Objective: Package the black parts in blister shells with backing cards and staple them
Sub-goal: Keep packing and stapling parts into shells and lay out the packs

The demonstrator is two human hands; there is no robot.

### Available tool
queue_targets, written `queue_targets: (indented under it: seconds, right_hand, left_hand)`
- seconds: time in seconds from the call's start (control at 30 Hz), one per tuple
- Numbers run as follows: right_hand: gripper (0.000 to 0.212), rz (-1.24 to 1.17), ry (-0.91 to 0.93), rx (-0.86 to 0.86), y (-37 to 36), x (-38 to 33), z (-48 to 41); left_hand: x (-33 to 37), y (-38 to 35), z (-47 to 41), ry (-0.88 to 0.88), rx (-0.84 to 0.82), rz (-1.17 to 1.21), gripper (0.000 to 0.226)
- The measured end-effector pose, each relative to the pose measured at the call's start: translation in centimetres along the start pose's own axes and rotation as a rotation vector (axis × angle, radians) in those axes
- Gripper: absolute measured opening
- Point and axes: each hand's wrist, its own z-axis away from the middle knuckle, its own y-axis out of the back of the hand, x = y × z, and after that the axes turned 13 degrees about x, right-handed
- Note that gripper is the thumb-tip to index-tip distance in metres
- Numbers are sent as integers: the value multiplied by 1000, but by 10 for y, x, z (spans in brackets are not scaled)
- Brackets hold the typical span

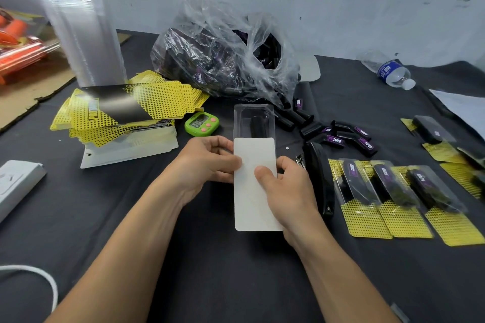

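Note:
A clear blister shell (253, 115) with a black part (258, 127) inside lies at the table's middle. A backing card (253, 207), white side up, sits partly slid into it. My left hand (207, 162) pinches the card's left edge, thumb on top. My right hand (286, 183) grips the right edge, thumb pressing the card's face. Loose black parts (338, 135) lie to the right. A black stapler (319, 176) rests just right of my right hand. Three finished packs (388, 191) lie in a row further right.
A stack of yellow dotted cards (123, 113) and a tall stack of clear shells (84, 31) stand at the left. A plastic bag of black parts (223, 60) sits behind. A green timer (200, 123), a water bottle (391, 71) and more packs (441, 139) lie around.

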Motion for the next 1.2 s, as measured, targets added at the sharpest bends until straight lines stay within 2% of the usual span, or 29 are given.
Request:
queue_targets:
  seconds: [0.2, 0.37, 0.43, 0.5, 0.6, 0.67, 0.73, 0.8, 0.9, 0.97, 1.07, 1.2]
  right_hand:
    - [36, 154, 61, 116, -1, -2, 1]
    - [58, 206, 121, 191, 7, -7, -1]
    - [55, 128, 80, 149, 11, -8, -1]
    - [46, 26, 23, 38, 13, -8, 0]
    - [8, -106, -24, -146, 12, -8, 1]
    - [13, -107, -13, -166, 13, -9, 1]
    - [8, -118, -5, -162, 14, -9, 1]
    - [4, -112, -5, -170, 14, -8, 0]
    - [10, -110, 11, -202, 13, -4, -1]
    - [15, -91, 27, -224, 12, -4, 1]
    - [28, -71, 29, -228, 12, -5, 3]
    - [31, -64, 21, -208, 14, -9, 4]
  left_hand:
    - [3, 0, 5, -5, -60, -46, 22]
    - [3, -7, 8, -174, -129, -150, 23]
    - [0, -14, 8, -207, -80, -203, 26]
    - [-3, -17, 6, -226, 4, -234, 28]
    - [-4, -15, 3, -247, 133, -260, 33]
    - [-5, -15, 5, -269, 204, -304, 34]
    - [-6, -16, 5, -304, 297, -380, 27]
    - [-5, -18, 6, -314, 342, -292, 13]
    - [0, -19, 3, -173, 227, 128, 50]
    - [2, -17, 2, -135, 193, 291, 57]
    - [3, -15, 2, -219, 277, 268, 44]
    - [3, -17, 4, -278, 300, 258, 28]
